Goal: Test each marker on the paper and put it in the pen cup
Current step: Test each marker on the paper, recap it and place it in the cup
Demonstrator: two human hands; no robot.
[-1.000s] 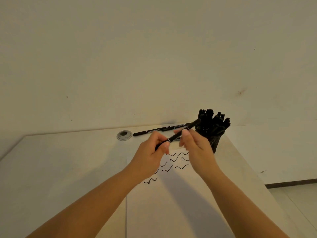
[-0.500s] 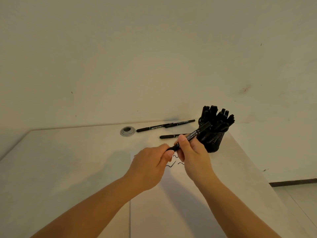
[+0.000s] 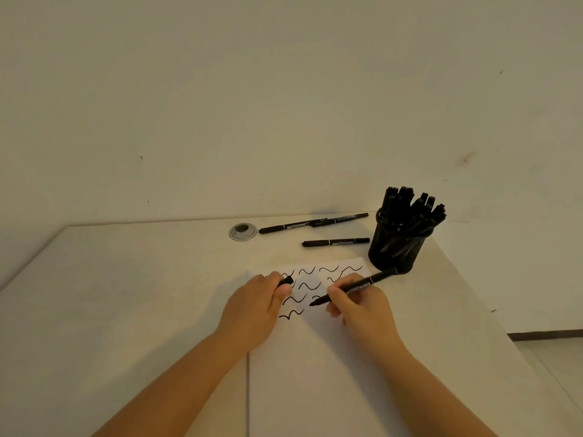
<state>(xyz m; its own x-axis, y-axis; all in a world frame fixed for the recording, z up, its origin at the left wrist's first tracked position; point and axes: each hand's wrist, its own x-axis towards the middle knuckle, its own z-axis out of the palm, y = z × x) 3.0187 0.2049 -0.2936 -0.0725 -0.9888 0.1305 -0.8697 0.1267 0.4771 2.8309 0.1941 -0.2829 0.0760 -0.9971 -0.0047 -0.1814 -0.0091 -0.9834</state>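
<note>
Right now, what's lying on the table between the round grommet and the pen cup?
In the head view, three capped markers lie between the grommet and the pen cup: two end to end near the wall, one nearer the paper.

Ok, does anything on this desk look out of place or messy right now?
Nothing looks spilled or damaged. Three markers lie loose on the table behind the paper, outside the pen cup, probably untested ones. The right hand holds an uncapped marker to the paper; the left hand grips its cap.
</note>
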